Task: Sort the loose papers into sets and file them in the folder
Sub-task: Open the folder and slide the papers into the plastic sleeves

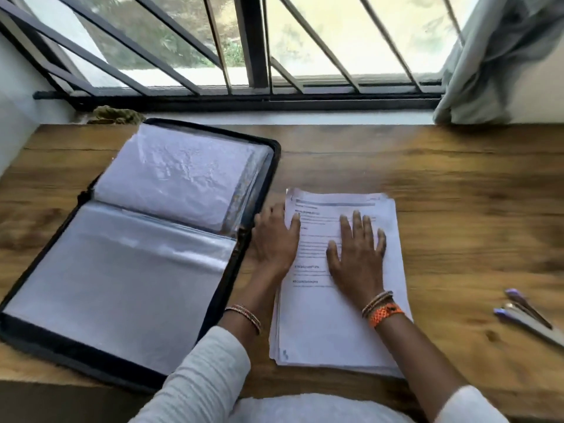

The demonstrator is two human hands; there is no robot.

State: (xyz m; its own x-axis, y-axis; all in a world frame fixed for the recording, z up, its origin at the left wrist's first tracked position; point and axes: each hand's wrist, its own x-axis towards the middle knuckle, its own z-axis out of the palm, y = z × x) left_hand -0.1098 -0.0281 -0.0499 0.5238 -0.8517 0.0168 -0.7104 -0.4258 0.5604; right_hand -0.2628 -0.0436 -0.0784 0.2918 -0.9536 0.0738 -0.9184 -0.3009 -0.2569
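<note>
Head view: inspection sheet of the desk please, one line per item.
Surface: wooden desk under a barred window.
Job's things: folder lies open on the left, clear sleeves showing; paper stack lies to its right, printed side up.
Clutter: pens at the right edge; brownish bundle on the sill.
Hands: left hand rests at the stack's left edge, thumb on the top sheet; right hand lies flat on the stack, fingers spread.
Cables: nothing seen.
Surroundings: curtain at the upper right; greenery outside, blurred.
</note>
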